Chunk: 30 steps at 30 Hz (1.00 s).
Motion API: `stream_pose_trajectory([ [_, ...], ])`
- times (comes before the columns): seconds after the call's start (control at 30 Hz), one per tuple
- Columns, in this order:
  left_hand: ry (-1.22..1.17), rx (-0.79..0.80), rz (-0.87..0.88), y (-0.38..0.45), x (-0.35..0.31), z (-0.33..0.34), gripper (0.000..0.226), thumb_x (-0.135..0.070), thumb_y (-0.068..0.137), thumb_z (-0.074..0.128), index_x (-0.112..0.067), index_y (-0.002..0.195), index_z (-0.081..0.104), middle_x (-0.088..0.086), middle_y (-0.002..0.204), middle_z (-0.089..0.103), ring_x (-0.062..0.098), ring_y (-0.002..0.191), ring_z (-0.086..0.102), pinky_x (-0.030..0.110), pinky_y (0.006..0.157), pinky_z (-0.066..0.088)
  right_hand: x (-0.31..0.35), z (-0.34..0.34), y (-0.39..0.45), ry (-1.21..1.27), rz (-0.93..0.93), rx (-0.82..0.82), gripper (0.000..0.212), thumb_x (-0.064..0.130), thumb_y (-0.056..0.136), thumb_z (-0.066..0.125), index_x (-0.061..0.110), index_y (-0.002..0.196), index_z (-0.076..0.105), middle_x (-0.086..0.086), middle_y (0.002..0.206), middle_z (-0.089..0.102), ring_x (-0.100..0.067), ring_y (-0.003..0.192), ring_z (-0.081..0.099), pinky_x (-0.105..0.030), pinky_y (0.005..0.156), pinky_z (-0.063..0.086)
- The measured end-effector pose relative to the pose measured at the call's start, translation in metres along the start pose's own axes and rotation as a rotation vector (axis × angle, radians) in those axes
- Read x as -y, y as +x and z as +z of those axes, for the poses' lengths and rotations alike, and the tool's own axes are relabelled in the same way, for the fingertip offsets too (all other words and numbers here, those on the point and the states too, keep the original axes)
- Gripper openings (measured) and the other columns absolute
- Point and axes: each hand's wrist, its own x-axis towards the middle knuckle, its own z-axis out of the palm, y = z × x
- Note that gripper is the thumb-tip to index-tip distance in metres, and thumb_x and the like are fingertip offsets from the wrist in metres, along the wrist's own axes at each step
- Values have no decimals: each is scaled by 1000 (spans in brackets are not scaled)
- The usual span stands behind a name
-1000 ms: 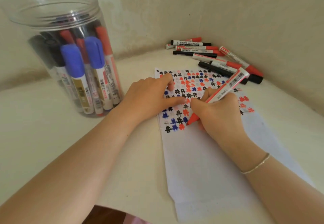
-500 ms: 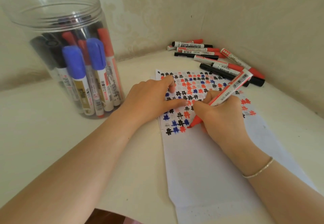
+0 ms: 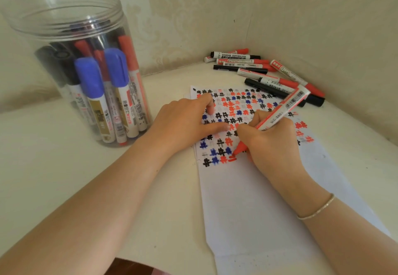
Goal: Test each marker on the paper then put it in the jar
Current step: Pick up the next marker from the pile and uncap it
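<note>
A white sheet of paper point(image 3: 258, 199) lies on the table, its upper part covered with red, blue and black hash marks. My right hand point(image 3: 271, 143) grips an uncapped red marker point(image 3: 282, 111) with its tip on the paper by a fresh red stroke at the lowest row of marks. My left hand point(image 3: 185, 124) presses flat on the paper's upper left, fingers spread. A clear plastic jar point(image 3: 64, 23) stands open at the left, holding several blue, red and black markers.
Several loose red and black markers point(image 3: 258, 68) lie in a pile in the far right corner against the wall. The cream table point(image 3: 64, 178) meets walls at the back and right. A thin bracelet point(image 3: 316, 210) circles my right wrist.
The marker tip has moved slightly down and left along the bottom row, and a new red stroke shows on the paper. My left hand has stayed in place.
</note>
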Motion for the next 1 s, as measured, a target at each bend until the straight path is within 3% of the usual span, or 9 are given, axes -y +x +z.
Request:
stream_pose_trajectory([
  [0.13,-20,4,-8,0,0,-1,52,-75,74,46,-29,98,49,-10,69,53,8,62,50,26,54,37,0,2,-2,-18,-19,-2,27,7,76,63,-15,71,48,-33,65,56,-21,47,43,-25,43,40],
  [0.27,-24,10,-15,0,0,-1,50,-75,75,48,-30,97,48,-10,69,54,8,63,51,27,55,39,0,2,-1,-33,-4,4,21,4,76,63,-1,62,48,-15,52,45,-16,45,37,-22,40,36],
  [0.43,-18,18,-27,-1,-2,-2,51,-76,74,47,-30,97,48,-8,69,55,8,64,52,25,53,37,-2,1,0,9,-30,-24,26,4,77,61,-15,69,45,-35,67,56,-33,49,42,-33,47,41],
  [0.53,-23,25,-24,-2,-2,-2,51,-76,75,47,-30,97,48,-8,69,55,8,64,53,25,54,38,-2,3,0,-15,-48,-18,25,3,78,62,-7,63,45,-33,63,53,-37,50,45,-36,47,45],
  [0.6,-22,28,-19,-2,-3,-3,50,-75,75,48,-30,98,48,-8,69,55,8,64,53,26,55,39,-3,3,1,-12,-34,1,24,1,78,61,2,60,45,-23,53,48,-28,45,45,-32,44,44],
  [0.7,-120,0,3,-4,-4,-4,37,-62,85,52,-31,102,44,-7,70,56,8,62,52,29,55,42,-3,-3,4,193,23,-31,25,1,81,63,5,62,47,-14,48,50,-12,35,37,-19,36,33],
  [0.8,-531,-12,12,-6,-7,-7,18,-22,97,46,-27,114,43,-1,84,59,12,71,54,33,67,46,0,-12,12,463,56,-106,29,17,84,70,12,66,49,-12,54,54,-14,35,41,-22,38,35],
  [0.9,-704,-1,58,-9,-9,-10,37,-1,95,39,-26,122,42,-6,96,61,10,82,55,22,76,44,2,-15,17,721,85,-81,17,12,86,67,12,71,59,-4,65,63,-16,54,61,-26,55,52],
  [1.0,-756,25,92,-9,-8,-6,43,-1,96,47,-30,127,40,-12,100,64,1,88,56,11,77,43,3,-19,17,979,164,20,18,10,89,53,7,76,64,-7,79,69,-25,76,69,-34,73,58],
])
